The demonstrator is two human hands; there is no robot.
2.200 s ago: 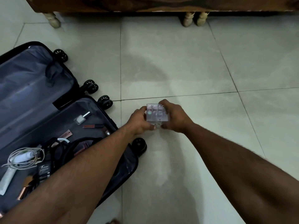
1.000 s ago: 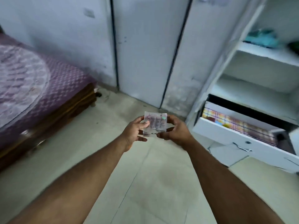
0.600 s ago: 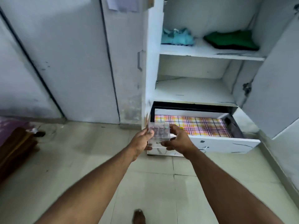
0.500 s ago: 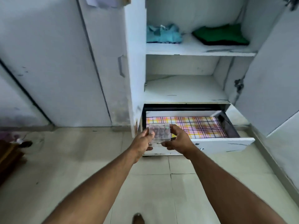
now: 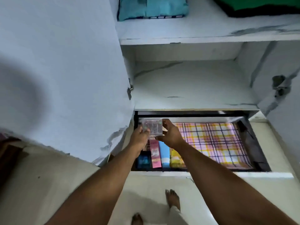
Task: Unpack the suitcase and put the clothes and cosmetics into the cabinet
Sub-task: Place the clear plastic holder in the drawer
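A small clear plastic cosmetics box (image 5: 152, 127) with several round pots inside is held over the back left corner of the open cabinet drawer (image 5: 211, 174). My left hand (image 5: 140, 137) grips its left side and my right hand (image 5: 170, 134) grips its right side. Below the hands, at the drawer's left end, lie a dark blue box (image 5: 143, 160), a pink tube (image 5: 155, 153), a light blue tube (image 5: 164, 155) and a yellow packet (image 5: 176, 158). A plaid cloth (image 5: 211, 140) lines the drawer floor.
The white cabinet has a bare middle shelf (image 5: 186, 85) above the drawer. On the top shelf lie folded teal clothes (image 5: 152, 7) and a green garment (image 5: 259, 5). The left cabinet door (image 5: 65, 70) stands beside the drawer. My bare feet (image 5: 172, 198) are on the tiled floor.
I have stepped up to the cabinet and the view now looks down into the drawer. Both hands have carried the clear box from in front of the drawer to over its back left corner.
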